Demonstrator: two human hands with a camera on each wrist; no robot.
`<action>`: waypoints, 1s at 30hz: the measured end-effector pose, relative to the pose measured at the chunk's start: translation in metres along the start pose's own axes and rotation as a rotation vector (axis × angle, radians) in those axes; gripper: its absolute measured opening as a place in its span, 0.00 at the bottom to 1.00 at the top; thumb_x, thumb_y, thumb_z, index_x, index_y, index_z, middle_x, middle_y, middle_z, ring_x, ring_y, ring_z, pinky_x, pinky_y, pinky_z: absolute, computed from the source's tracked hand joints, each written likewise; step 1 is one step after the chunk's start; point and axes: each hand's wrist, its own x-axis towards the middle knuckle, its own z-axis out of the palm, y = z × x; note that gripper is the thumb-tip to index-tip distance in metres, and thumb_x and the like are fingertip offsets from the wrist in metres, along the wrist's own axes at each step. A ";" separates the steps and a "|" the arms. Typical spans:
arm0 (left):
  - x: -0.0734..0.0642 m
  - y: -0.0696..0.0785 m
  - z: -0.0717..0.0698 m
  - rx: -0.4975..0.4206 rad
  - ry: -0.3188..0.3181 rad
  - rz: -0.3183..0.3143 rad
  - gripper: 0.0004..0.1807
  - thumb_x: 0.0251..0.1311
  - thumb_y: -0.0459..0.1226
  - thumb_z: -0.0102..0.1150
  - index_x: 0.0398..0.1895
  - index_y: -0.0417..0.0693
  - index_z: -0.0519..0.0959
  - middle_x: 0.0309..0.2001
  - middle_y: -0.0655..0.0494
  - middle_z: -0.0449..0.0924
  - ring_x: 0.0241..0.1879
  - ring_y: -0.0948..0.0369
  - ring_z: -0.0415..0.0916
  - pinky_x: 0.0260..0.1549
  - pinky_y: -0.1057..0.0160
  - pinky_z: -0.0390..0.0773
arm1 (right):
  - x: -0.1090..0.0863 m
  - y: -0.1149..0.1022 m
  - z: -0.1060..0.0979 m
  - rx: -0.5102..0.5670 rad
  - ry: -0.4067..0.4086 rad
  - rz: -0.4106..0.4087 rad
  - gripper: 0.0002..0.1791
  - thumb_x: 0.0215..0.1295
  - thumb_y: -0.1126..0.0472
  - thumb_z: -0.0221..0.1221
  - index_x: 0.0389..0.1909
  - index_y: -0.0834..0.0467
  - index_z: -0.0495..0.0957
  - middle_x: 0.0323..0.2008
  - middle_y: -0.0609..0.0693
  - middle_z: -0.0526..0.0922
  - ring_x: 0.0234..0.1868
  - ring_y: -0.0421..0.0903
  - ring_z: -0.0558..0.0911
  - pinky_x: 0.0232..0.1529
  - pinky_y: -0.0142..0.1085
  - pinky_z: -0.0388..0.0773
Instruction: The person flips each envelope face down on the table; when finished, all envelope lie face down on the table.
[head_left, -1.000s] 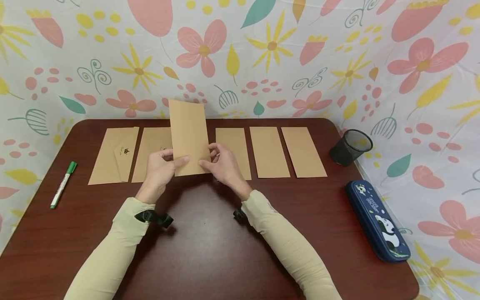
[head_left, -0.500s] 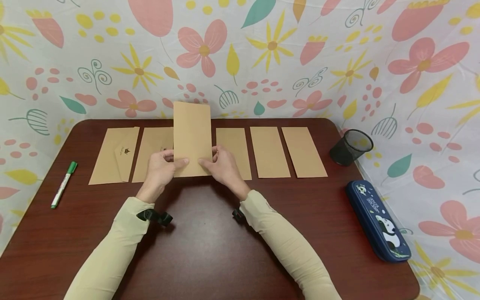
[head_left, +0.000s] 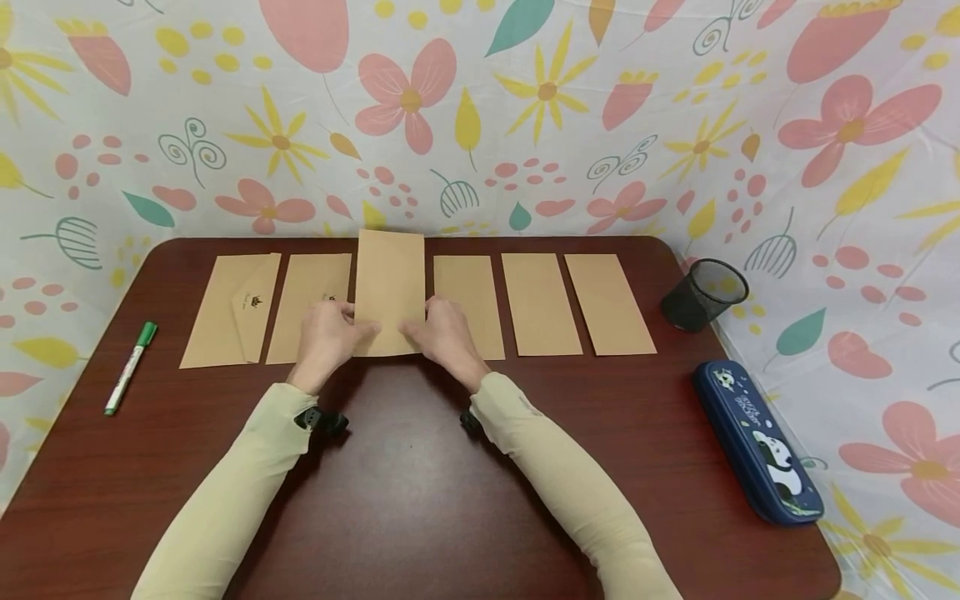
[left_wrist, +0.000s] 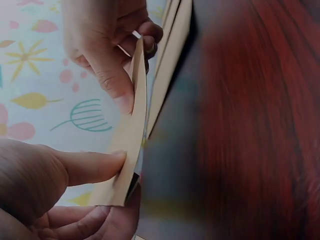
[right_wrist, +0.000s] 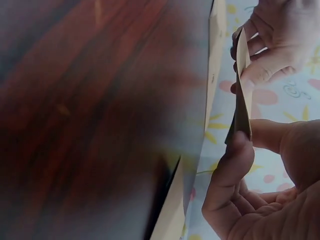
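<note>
Both hands hold a plain brown paper envelope by its near corners, tilted low over the gap in a row of envelopes. My left hand pinches the left edge, thumb on the upper face and fingers beneath. On the opposite edge, my right hand grips the same way. In the left wrist view the held envelope bows slightly between the two thumbs. To the left lie envelopes with a crown-printed flap, one at the far end and one partly behind my left hand. A plain envelope lies just right.
Further right lie two more plain envelopes, one beside the other. A green-capped marker rests on the left of the dark wooden table. A black mesh pen cup and a blue panda pencil case stand along the right edge.
The held envelope has come down toward the table and shifted a little to the right, its far edge dropping most. Both hands have moved with it, keeping their grip.
</note>
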 end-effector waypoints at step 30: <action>0.055 -0.042 0.037 0.291 -0.027 0.026 0.20 0.57 0.46 0.73 0.16 0.45 0.78 0.30 0.48 0.78 0.32 0.51 0.73 0.19 0.56 0.76 | 0.031 0.010 0.024 -0.321 -0.080 -0.089 0.22 0.66 0.53 0.69 0.12 0.51 0.77 0.10 0.39 0.70 0.18 0.39 0.72 0.19 0.32 0.72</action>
